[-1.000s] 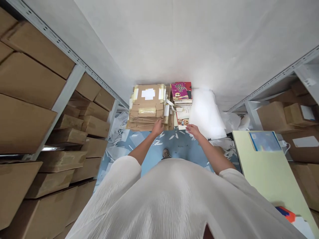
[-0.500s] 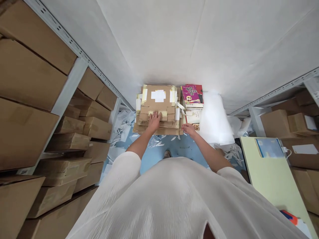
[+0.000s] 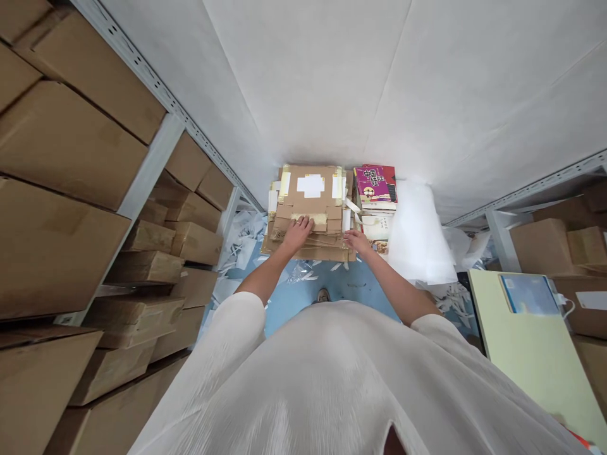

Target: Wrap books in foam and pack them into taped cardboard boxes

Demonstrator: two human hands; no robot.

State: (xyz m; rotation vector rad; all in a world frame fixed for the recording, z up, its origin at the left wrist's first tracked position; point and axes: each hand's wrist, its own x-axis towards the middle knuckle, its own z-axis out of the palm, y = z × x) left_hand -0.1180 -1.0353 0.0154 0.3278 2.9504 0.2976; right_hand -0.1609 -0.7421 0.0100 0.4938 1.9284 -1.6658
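Observation:
A stack of flattened cardboard boxes (image 3: 308, 197) lies against the wall, its top piece bearing white labels and yellowed tape. My left hand (image 3: 298, 232) rests on the near part of the stack, palm down, fingers stretched over a taped flap. At the near right edge of the same stack is my right hand (image 3: 356, 241), fingers extended and touching the cardboard layers. Just right of it stand piled books, the top one with a purple cover (image 3: 372, 184); a pale book (image 3: 375, 226) lies nearer, partly behind my right hand.
A roll of white foam wrap (image 3: 415, 230) lies right of the books. Shelves packed with cardboard boxes (image 3: 66, 142) line the left side, with more boxes (image 3: 540, 246) at right. A pale green tabletop (image 3: 531, 354) carries a blue packet (image 3: 530, 294). Paper scraps (image 3: 239, 240) litter the blue floor.
My right hand has moved left onto the stack's right edge, from the gap beside the books. My left hand stays on the cardboard. The whole view has shifted slightly.

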